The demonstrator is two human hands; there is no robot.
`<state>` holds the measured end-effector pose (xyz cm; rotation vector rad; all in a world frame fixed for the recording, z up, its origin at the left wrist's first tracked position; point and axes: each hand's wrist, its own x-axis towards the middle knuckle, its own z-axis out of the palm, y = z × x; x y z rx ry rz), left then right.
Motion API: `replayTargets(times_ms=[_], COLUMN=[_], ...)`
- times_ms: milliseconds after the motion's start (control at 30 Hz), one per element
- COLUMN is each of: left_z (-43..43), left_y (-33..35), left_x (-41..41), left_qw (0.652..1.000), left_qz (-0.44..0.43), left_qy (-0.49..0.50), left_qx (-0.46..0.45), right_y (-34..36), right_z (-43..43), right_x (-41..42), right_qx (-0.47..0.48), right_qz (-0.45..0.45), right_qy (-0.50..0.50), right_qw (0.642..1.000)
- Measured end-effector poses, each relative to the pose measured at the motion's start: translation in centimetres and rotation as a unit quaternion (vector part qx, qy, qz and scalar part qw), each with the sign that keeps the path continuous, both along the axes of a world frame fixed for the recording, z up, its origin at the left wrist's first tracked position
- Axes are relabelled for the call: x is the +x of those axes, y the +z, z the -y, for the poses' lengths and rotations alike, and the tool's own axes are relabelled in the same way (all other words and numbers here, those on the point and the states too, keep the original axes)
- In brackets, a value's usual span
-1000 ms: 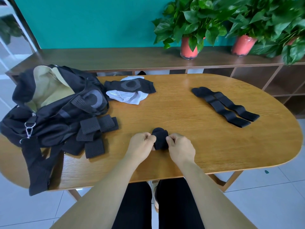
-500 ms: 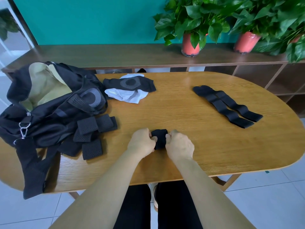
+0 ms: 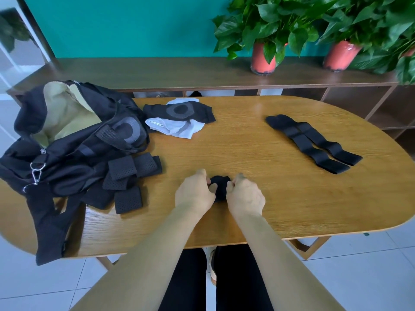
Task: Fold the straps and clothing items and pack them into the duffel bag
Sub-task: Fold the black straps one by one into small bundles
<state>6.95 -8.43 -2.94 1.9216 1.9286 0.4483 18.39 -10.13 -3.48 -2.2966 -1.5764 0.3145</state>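
A small black strap [image 3: 220, 187], rolled into a compact bundle, lies near the table's front edge. My left hand [image 3: 195, 194] grips its left side and my right hand [image 3: 245, 196] grips its right side, fingers curled around it. The black duffel bag [image 3: 67, 140] sits open at the left, its yellow lining showing. Two long black straps [image 3: 314, 142] lie flat at the right. A black sleeve with a grey ring [image 3: 179, 111] rests on a white cloth [image 3: 177, 129] at the back. Perforated black straps [image 3: 130, 173] are piled against the bag.
The oval wooden table [image 3: 247, 142] ends just under my wrists. The bag's shoulder strap [image 3: 51, 225] hangs over the front left edge. A low wooden shelf [image 3: 179, 72] behind carries two potted plants [image 3: 262, 37].
Both hands kept working the small black strap in place, closing tighter round it so less of it shows between them. The view shifted slightly.
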Motion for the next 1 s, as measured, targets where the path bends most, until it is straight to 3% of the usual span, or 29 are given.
replayTargets(times_ms=[133,200,300,400,600,833,1000], left_z=[0.5,1.0,1.9,2.4,2.3,3.5,4.1], left_y=[-1.3,-2.1,-2.7,-3.6,-3.1,-2.6,-2.0], left_x=[-0.7,-1.0,-1.2,-1.6,-1.7,-2.8,-6.1], left_qw=[0.997,0.99,0.972,0.958,0.965,0.956,0.944], left_qz=[0.035,0.073,0.085,0.026,-0.034,-0.05,-0.124], left_qy=[-0.02,-0.026,-0.057,-0.112,-0.127,-0.147,-0.122], left_qx=[0.072,0.117,0.211,0.261,0.227,0.249,0.279], right_y=[-0.6,-1.1,-2.0,-3.0,-3.1,-3.1,-2.6], right_z=[0.8,1.8,3.2,3.6,3.2,3.5,3.0], right_x=[0.4,0.7,1.1,1.4,0.9,0.8,-2.8], right_qx=[0.047,0.114,0.224,0.271,0.259,0.187,0.17], right_qz=[-0.054,-0.097,-0.034,0.053,0.123,0.015,-0.016], right_qy=[-0.003,0.014,0.101,0.152,0.148,0.125,0.164], right_qw=[0.997,0.989,0.969,0.949,0.947,0.974,0.972])
